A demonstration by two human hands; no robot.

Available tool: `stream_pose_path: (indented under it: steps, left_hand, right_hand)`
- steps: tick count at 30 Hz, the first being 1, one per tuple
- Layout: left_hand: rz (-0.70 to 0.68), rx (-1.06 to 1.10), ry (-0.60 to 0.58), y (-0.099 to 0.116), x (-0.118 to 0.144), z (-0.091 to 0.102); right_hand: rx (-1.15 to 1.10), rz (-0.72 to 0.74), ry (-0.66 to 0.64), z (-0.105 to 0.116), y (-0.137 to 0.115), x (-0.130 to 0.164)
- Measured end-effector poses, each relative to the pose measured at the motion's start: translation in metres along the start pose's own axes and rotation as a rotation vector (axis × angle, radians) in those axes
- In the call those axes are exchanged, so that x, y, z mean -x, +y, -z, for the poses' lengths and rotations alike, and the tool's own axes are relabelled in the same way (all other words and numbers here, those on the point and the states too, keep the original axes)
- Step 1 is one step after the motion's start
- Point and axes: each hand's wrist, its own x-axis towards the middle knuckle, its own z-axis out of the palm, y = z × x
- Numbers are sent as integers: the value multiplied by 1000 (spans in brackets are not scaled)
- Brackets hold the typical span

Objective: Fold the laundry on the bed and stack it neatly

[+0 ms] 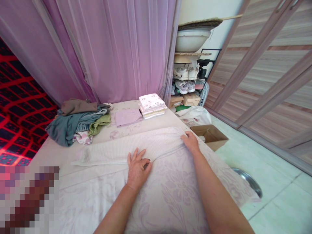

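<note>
A pair of pale, finely striped trousers point(117, 146) lies folded lengthwise in a long strip across the flower-patterned bed cover point(175, 182). At the middle of its near edge, my left hand point(138, 168) pinches the cloth between thumb and forefinger, while the other fingers spread over the fabric. My right hand point(191, 142) grips the right end of the trousers, close to the bed's right edge. Behind the strip lie a folded lilac cloth point(128, 117) and a neat stack of folded clothes point(152, 105).
A loose heap of clothes point(70, 125) sits at the back left. Right of the bed, an open cardboard box point(216, 136) and a metal basin point(248, 182) are on the floor. A shoe rack point(186, 78) stands behind, beside purple curtains point(117, 48) and a wardrobe point(263, 71).
</note>
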Motion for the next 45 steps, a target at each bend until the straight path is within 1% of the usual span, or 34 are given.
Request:
stream_pose_path:
  steps: [3,6,9,12,15,17,20,23,25,26,28,30,31,34,36,38,41,44,45]
  left_hand:
    - [11,17,-19,-1,0,-1]
    - [18,36,-26,-1,0,0]
    - [8,66,-28,0,0,2]
    - [-3,109,-41,1,-1,4]
    - [-8,140,-41,2,-2,5]
    - [3,154,-26,3,-2,6]
    - [19,161,-9,2,-2,7]
    - [-39,139,-40,1,-2,6]
    - [-73,126,-64,1,-1,6]
    - [-76,123,-71,1,-1,5]
    - [-59,121,-76,1,0,5]
    - [-37,130,-86,0,1,4]
    - [-28,138,-93,0,1,4]
    - [-12,174,-112,0,1,5]
    - [-2,194,-113,0,2,5]
    - [8,216,-110,0,2,5]
    - [21,260,-99,-3,3,5]
    - [49,248,-66,-11,2,10]
    - [65,221,-49,-16,1,14]
  right_hand:
    - [-7,-18,80,-5,4,8]
    - [-28,-13,141,-5,5,10]
    - [-58,-41,120,-2,5,8]
    - [15,-47,111,1,5,7]
    - [150,98,124,2,7,9]
    - [196,191,115,3,9,11]
    - [222,222,55,6,8,13]
    - [264,272,41,10,-2,16]
    - [285,376,72,10,-16,18]
    - [296,444,78,8,-24,19]
    - [329,574,49,2,-39,23]
    - [392,641,-17,-8,-48,28]
    - [433,643,-60,-15,-50,30]
    - [562,579,-185,-32,-45,32]
    - [614,557,-227,-38,-38,31]
    - [633,565,-228,-39,-34,29]
    - [636,569,-178,-37,-37,31]
    - [591,604,-95,-41,-48,44]
    - [575,625,-91,-44,-52,51]
